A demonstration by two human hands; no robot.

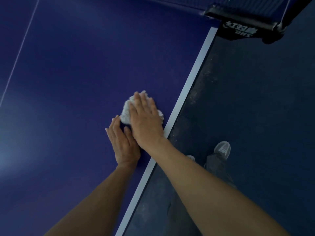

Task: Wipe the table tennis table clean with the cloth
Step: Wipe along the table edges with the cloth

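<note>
Right hand: your right hand (145, 116) lies palm down with the fingers straight and close together, pressing flat on the cloth without gripping it.
Cloth: the crumpled white fluffy cloth (125, 114) sits under that palm on the table top, near the side edge. It bulges out past your fingers at twelve o'clock and at nine o'clock.
Left hand: your left hand (121, 143) rests flat on the bare surface at seven o'clock from the right hand, fingers straight and holding nothing. Its fingertips reach just beside the cloth's lower edge; you cannot tell from here whether they touch it.
Table: the dark blue table tennis table (76, 74) fills everything from six round to twelve o'clock.
Edge stripe: a white painted edge stripe (192, 79) runs along the side, just beside the cloth at three o'clock.
Centre line: a thin white line (20, 50) crosses the surface far off at ten o'clock.
Net clamp: a black net clamp with white lettering (238, 19) grips the table edge at one o'clock, the dark blue net (247, 4) above it.
Floor: dark floor (264, 99) lies beyond the stripe at three o'clock.
Feet: a grey laced shoe (222, 149) and a dark trouser leg (216, 166) stand on it at four o'clock.
</note>
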